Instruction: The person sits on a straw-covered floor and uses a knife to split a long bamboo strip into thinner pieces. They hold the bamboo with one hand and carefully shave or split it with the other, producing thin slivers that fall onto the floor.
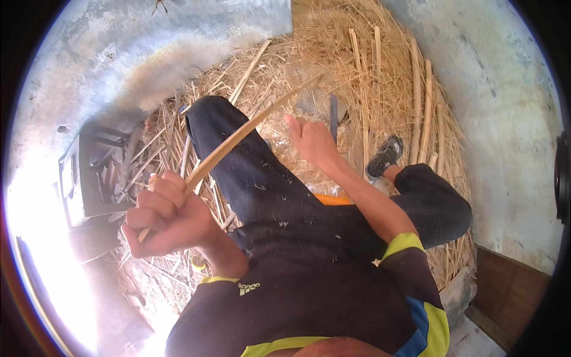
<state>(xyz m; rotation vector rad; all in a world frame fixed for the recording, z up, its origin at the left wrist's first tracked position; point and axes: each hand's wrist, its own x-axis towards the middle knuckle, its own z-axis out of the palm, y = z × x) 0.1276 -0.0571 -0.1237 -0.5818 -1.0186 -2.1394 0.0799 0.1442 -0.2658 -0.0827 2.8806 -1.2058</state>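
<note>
A long split bamboo strip slants up across my raised thigh, its thin end reaching over the straw. My left hand is closed round the strip's thick lower end, out to the left of my body. My right hand is just right of the strip, apart from it, with the fingers curled in and one digit sticking out. What those curled fingers hold, if anything, is hidden. Beside this hand a narrow dark flat bar shows; whether the two touch, I cannot tell.
Straw-like shavings cover the floor around my legs. Several bamboo poles lie along the right side, near my shoe. Pale worn walls curve around. A dark box-like frame stands at left, and something orange shows between my legs.
</note>
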